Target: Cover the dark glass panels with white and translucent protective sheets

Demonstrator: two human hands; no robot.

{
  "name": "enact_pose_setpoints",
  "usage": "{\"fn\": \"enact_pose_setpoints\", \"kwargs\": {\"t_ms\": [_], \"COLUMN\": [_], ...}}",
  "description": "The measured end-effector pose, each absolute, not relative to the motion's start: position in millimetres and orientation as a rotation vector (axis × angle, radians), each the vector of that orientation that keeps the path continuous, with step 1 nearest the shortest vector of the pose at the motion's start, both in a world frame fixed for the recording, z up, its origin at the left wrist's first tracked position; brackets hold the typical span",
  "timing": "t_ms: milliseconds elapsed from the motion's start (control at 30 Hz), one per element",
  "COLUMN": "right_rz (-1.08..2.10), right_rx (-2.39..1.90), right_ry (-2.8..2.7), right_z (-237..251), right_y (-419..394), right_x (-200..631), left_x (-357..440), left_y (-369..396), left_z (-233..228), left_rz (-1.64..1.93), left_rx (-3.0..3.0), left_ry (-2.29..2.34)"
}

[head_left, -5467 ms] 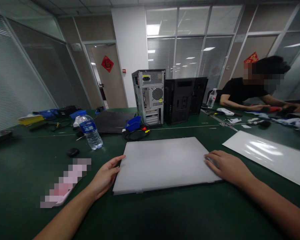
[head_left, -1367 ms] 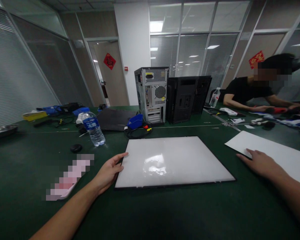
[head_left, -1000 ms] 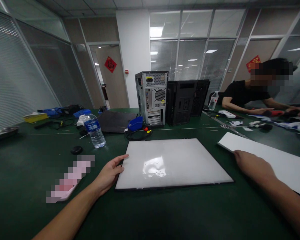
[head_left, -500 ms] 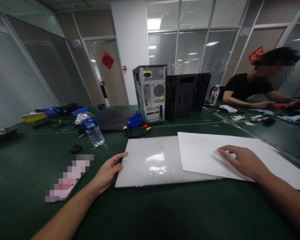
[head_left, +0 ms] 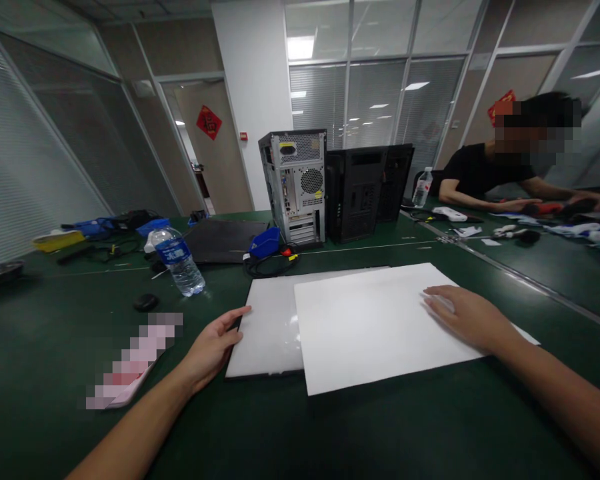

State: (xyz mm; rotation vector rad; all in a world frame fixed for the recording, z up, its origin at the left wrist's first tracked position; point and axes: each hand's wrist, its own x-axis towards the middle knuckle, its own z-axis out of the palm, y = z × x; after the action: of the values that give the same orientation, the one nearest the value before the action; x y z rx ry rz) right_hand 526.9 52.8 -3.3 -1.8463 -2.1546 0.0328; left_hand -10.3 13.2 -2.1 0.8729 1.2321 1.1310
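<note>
Green and wide, the surface (head_left: 55, 320) in front of you runs back to glass office partitions. Your white sheet (head_left: 380, 323) lies across the right part of the glossy panel (head_left: 267, 333), leaving only the panel's left strip uncovered, and its near corner hangs past the panel's front edge. Two computer towers stand behind: a grey one (head_left: 295, 187) and a black one (head_left: 363, 190) just beside it. Across the far right corner, another person (head_left: 485, 177) leans over tools. Your right hand (head_left: 467, 317) rests flat on the sheet's right side, fingers spread and pressing down, gripping nothing. Your left hand (head_left: 213, 347) sits open at the panel's left edge, fingertips touching its corner. To the left, a water bottle (head_left: 179, 261) stands upright, with a small black puck (head_left: 145, 303) near it.
</note>
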Motion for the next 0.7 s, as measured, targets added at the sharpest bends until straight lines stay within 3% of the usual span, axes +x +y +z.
{"fn": "enact_pose_setpoints", "kwargs": {"t_ms": [167, 367, 700], "right_rz": [-0.044, 0.129, -0.002], "right_rx": [-1.93, -1.715, -1.723], "right_ry": [-2.236, -2.206, -2.371], "right_z": [-7, -8, -14], "right_y": [52, 51, 55], "right_x": [525, 510, 516], "left_x": [-11, -10, -9], "left_y": [12, 11, 11], "left_z": [-1, 0, 1], "left_rz": [1.125, 1.145, 1.136], "left_rx": [0.877, 0.894, 0.877], "left_ry": [1.226, 1.228, 1.235]}}
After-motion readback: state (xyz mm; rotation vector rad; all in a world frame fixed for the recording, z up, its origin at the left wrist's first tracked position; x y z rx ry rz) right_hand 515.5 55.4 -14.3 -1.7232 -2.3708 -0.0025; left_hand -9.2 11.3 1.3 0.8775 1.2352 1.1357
